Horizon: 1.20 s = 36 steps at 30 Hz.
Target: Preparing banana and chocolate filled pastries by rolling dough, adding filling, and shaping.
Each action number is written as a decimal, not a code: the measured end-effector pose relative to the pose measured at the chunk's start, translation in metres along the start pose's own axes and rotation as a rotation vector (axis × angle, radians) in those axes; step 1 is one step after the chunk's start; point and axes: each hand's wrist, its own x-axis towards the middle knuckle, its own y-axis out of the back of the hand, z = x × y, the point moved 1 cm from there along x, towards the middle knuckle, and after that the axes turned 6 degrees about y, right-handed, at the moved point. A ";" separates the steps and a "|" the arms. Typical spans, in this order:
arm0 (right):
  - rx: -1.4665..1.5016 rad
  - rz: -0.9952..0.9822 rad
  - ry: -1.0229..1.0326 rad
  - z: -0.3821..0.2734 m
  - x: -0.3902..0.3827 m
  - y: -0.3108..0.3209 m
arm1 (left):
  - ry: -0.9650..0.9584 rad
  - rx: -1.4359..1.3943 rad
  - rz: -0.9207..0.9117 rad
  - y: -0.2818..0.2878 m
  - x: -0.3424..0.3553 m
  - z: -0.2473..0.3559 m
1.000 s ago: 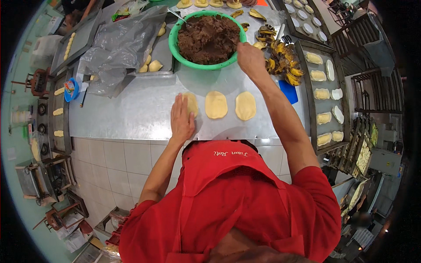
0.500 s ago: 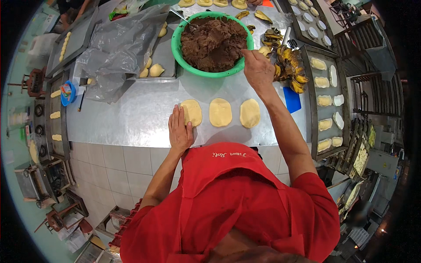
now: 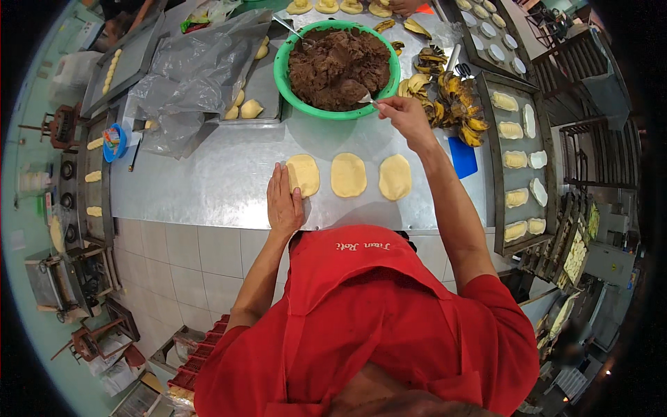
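Observation:
Three flat oval dough pieces lie in a row on the steel table: left (image 3: 304, 174), middle (image 3: 348, 174), right (image 3: 394, 176). My left hand (image 3: 284, 202) rests flat on the table, its fingers touching the left dough piece. My right hand (image 3: 406, 117) holds a spoon (image 3: 364, 95) by its handle, with the spoon's end at the near edge of a green bowl (image 3: 281, 71) of dark brown filling (image 3: 338, 62). I wear a red apron.
A tray (image 3: 267, 87) with dough balls and crumpled clear plastic (image 3: 191, 69) sits to the left. Banana peels (image 3: 448, 97) pile right of the bowl, next to a blue scraper (image 3: 463, 157). A tray of filled dough (image 3: 519, 160) stands at the right. Another person's hand (image 3: 403, 5) reaches in at the far edge.
My right hand drew back from over the bowl to its near rim, holding the spoon. My left hand stayed by the left dough piece.

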 end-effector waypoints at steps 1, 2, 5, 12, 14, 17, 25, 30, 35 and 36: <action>0.045 -0.007 0.037 0.004 -0.012 0.009 | 0.006 -0.008 0.013 -0.001 -0.001 -0.001; 0.088 -0.007 0.071 0.007 -0.027 0.018 | -0.002 -0.010 0.005 -0.002 0.000 0.000; -0.079 0.147 0.259 0.032 -0.080 0.041 | 0.002 0.014 0.029 -0.001 0.000 0.002; -0.513 0.276 0.548 0.110 -0.193 0.060 | -0.018 0.075 0.034 -0.005 0.001 -0.001; -0.555 0.267 0.606 0.135 -0.196 0.054 | -0.014 0.089 0.040 -0.008 0.001 0.000; -0.623 0.223 0.681 0.149 -0.192 0.046 | -0.039 0.100 0.083 -0.010 0.001 0.001; -0.579 -0.088 0.349 0.143 -0.207 0.065 | -0.004 0.082 0.124 -0.014 -0.018 0.004; -0.180 -0.006 0.203 0.098 -0.187 0.086 | 0.009 0.072 0.178 -0.016 -0.025 0.009; -0.410 0.216 0.453 -0.003 -0.126 0.058 | 0.039 0.053 0.174 -0.016 -0.023 0.006; -0.478 0.276 0.590 -0.009 -0.105 0.048 | 0.043 0.052 0.180 -0.016 -0.023 0.005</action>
